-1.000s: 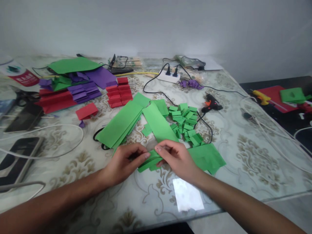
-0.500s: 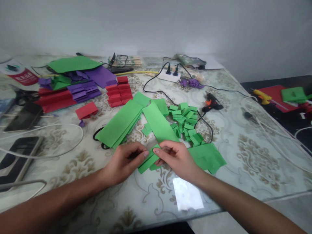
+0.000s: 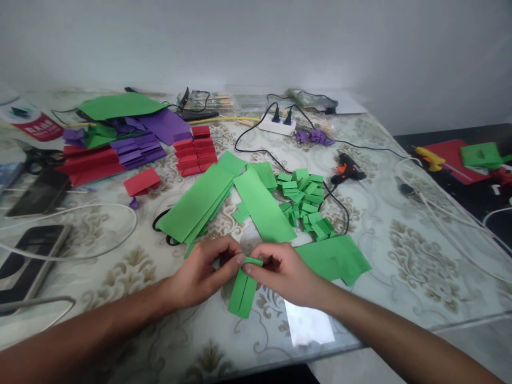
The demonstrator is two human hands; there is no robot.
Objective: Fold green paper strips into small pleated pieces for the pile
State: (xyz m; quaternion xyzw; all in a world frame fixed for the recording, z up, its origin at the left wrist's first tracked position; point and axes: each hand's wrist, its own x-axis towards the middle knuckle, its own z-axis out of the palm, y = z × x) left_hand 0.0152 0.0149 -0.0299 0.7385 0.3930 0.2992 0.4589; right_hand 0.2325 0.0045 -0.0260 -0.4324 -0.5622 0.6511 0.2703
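Note:
Between my two hands is a folded green paper strip (image 3: 242, 293) with a crease down its middle; its upper end is bent over into a narrow flap. My left hand (image 3: 212, 266) pinches the left side of that flap between thumb and fingers. On the other side my right hand (image 3: 276, 266) grips it, thumb in front and fingers curled behind. Just beyond the hands lie a long green paper strip (image 3: 264, 205) and a stack of green strips (image 3: 196, 202). A pile of small folded green pieces (image 3: 304, 197) sits to the right, near a wide green sheet (image 3: 336, 256).
A black glue gun (image 3: 349, 168) and its cord lie right of the pile. A white power strip (image 3: 277, 124) stands behind. Folded red papers (image 3: 196, 152), purple paper (image 3: 138, 149), scissors (image 3: 40, 156) and a phone (image 3: 32, 261) are on the left.
The green strip has turned to point down toward me, and its top end is now folded over. Both hands have come closer together, and the right hand has shifted slightly left and down.

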